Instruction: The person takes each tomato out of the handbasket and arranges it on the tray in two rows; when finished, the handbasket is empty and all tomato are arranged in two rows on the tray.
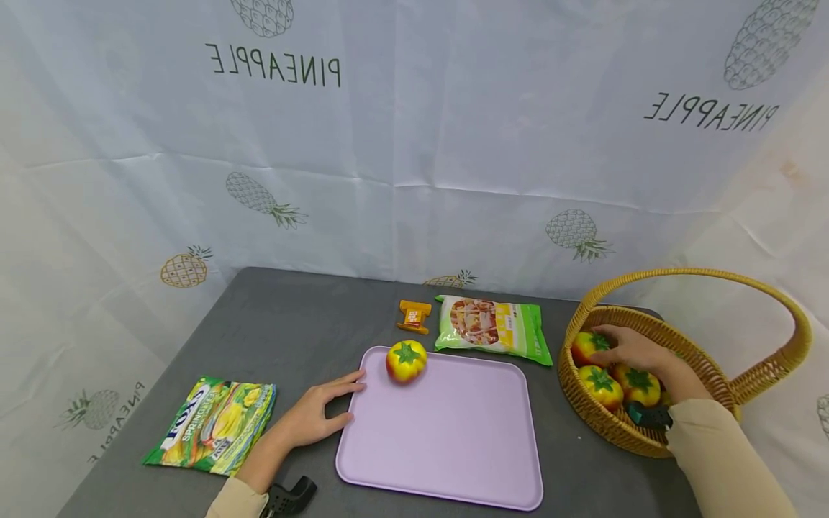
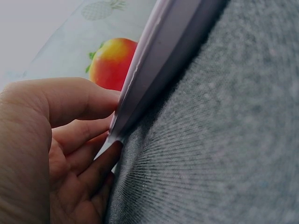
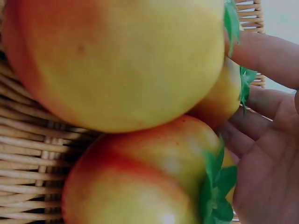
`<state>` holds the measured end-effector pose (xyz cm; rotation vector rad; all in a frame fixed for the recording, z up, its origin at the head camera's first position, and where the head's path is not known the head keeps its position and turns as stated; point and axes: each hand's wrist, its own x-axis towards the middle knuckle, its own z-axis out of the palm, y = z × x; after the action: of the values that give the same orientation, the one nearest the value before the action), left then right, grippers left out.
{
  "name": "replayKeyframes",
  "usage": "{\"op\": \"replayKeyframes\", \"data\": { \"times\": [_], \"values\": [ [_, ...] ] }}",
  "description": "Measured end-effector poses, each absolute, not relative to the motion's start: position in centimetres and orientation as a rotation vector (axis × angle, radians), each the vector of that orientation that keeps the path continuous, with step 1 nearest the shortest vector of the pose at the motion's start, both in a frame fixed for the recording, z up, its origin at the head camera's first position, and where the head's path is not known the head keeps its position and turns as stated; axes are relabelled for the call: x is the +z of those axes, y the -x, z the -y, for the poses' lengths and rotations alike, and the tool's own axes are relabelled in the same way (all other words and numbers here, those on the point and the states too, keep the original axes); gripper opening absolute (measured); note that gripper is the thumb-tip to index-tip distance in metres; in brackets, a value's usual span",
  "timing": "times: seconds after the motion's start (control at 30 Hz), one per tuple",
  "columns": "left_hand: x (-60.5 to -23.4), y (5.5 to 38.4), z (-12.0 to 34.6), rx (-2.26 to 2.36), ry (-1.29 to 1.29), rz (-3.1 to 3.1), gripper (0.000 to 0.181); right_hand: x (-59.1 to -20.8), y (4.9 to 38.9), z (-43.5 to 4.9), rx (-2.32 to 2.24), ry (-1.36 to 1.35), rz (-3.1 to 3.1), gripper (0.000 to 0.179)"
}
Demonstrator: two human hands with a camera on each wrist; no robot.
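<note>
My left hand rests at the left edge of a lilac tray, fingers spread and tips touching the rim. In the left wrist view the thumb lies against that rim. One yellow-red persimmon with a green leafy top sits in the tray's far left corner. My right hand is inside a wicker basket, thumb and fingers around a persimmon at its left side. More persimmons lie close by, one persimmon filling much of the right wrist view.
Behind the tray lie a small orange packet and a green-and-white food bag. A green-yellow snack bag is left of my left forearm. The basket's tall handle arches over the right arm. A pineapple-print cloth hangs behind the table.
</note>
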<state>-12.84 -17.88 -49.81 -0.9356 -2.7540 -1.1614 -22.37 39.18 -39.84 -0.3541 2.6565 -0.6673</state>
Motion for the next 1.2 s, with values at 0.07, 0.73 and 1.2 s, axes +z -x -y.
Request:
{"op": "replayKeyframes", "data": {
  "times": [0.07,0.73,1.2],
  "values": [
    [-49.8,12.9,17.9,-1.160,0.937,2.751,0.045,-39.8,22.3,-39.1,-0.665,0.351,-2.669,0.076],
    [-49.9,12.8,17.8,-1.158,0.932,2.730,0.045,-39.0,20.7,-40.1,-0.804,0.273,-2.810,0.073],
    [-49.7,12.9,17.9,-1.150,0.930,2.760,0.046,-36.8,18.9,-39.7,-0.756,0.334,-2.878,0.069]
  ]
}}
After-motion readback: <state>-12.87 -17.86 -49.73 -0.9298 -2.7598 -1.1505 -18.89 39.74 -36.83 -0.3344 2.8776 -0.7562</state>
